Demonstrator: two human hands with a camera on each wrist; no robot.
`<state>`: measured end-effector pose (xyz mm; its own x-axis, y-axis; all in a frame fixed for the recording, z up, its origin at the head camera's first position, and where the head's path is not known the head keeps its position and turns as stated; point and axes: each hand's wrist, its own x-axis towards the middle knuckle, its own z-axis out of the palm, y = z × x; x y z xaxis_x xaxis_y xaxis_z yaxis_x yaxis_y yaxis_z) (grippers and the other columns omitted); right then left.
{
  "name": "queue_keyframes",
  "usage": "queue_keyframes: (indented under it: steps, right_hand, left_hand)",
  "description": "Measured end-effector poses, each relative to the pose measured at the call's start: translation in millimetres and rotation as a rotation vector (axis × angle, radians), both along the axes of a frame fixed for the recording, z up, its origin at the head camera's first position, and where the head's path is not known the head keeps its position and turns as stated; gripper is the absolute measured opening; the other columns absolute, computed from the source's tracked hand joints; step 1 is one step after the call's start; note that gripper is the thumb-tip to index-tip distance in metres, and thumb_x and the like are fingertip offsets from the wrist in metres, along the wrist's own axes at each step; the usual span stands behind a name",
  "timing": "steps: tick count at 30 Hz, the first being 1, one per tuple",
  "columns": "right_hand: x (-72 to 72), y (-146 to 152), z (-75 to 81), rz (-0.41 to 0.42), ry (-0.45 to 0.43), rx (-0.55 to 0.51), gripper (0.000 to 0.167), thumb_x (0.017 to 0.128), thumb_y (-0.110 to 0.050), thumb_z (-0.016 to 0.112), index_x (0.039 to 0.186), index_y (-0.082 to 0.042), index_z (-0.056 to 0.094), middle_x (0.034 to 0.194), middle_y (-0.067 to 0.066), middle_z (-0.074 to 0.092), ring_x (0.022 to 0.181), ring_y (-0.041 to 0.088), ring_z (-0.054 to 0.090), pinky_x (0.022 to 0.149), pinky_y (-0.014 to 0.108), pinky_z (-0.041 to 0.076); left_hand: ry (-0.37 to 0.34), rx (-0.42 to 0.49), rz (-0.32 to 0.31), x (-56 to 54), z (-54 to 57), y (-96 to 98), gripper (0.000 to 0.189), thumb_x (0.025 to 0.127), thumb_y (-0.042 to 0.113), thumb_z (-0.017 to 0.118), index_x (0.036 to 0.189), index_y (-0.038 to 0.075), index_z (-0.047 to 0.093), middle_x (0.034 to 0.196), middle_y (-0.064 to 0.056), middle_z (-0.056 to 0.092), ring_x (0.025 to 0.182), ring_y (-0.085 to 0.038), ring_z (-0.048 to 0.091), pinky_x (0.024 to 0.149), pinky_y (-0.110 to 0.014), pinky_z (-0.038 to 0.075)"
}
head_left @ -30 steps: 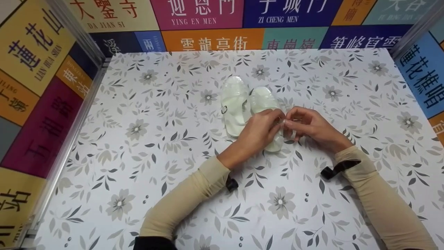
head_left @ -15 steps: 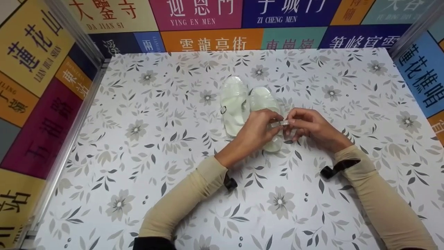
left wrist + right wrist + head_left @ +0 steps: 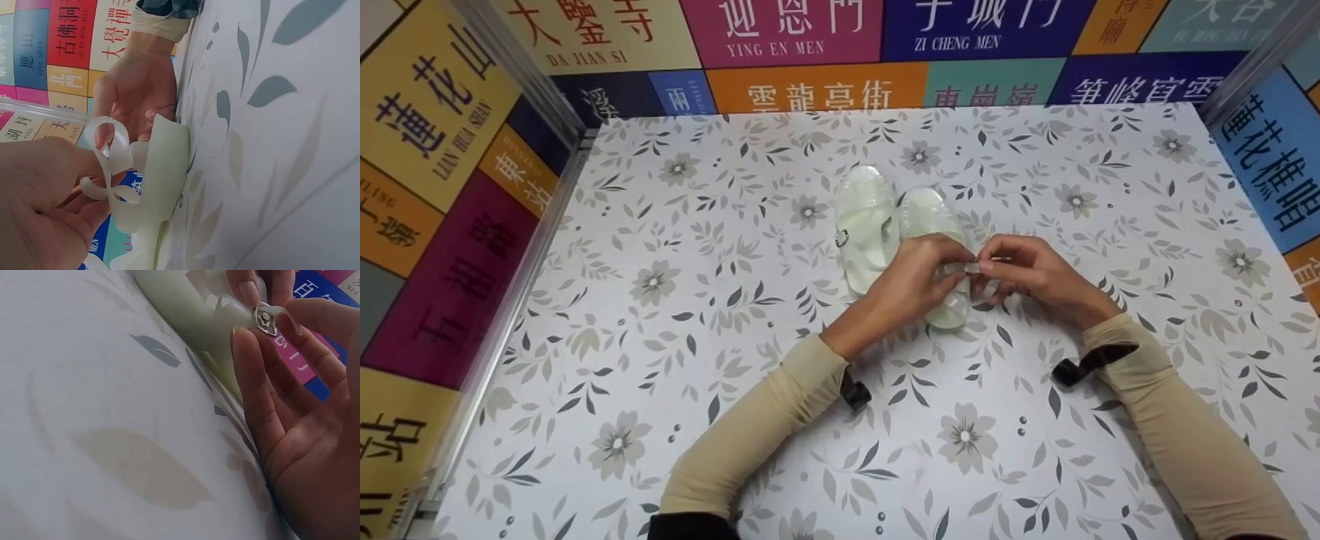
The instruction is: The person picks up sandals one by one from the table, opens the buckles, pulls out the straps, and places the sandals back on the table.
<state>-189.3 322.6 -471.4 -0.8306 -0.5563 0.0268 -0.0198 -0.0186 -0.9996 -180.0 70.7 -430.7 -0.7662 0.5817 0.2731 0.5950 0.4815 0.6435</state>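
A pair of pale green sandals lies on the table, the left sandal (image 3: 864, 217) with its buckle on the outer side. My left hand (image 3: 911, 281) reaches over the right sandal (image 3: 931, 214) and pinches its strap (image 3: 115, 154), which curls in loops in the left wrist view. On the other side, my right hand (image 3: 1035, 274) pinches the strap by a small silver buckle (image 3: 265, 319). The strap's free end bends out past the buckle in the right wrist view. Both hands' fingertips nearly meet there. My left hand hides much of the right sandal from the head view.
A white cloth with grey flowers and leaves covers the table (image 3: 660, 360). Coloured panels with large characters (image 3: 817, 86) stand along the back, left and right sides. Black wrist cameras (image 3: 1069, 373) sit under both sleeves.
Half a second ago the buckle showed more plainly between the hands than one second ago. Since then the fingers have shifted only slightly around it. The sandals stay in place.
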Motion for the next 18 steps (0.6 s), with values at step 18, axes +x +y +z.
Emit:
queue_keyframes:
  steps: [18]
  right_hand:
    - [-0.6,-0.9,-1.6,-0.03,0.002,0.025,0.019,0.107,-0.004,0.065,0.111,0.015,0.065,0.089,0.028,0.074,0.071,0.027,0.076,0.058,0.036,0.064]
  left_hand:
    - [0.063,0.001,-0.019,3.6,-7.6,0.0,0.02,0.107,0.009,0.068,0.124,0.007,0.078,0.123,-0.007,0.076,0.117,-0.017,0.072,0.102,-0.014,0.053]
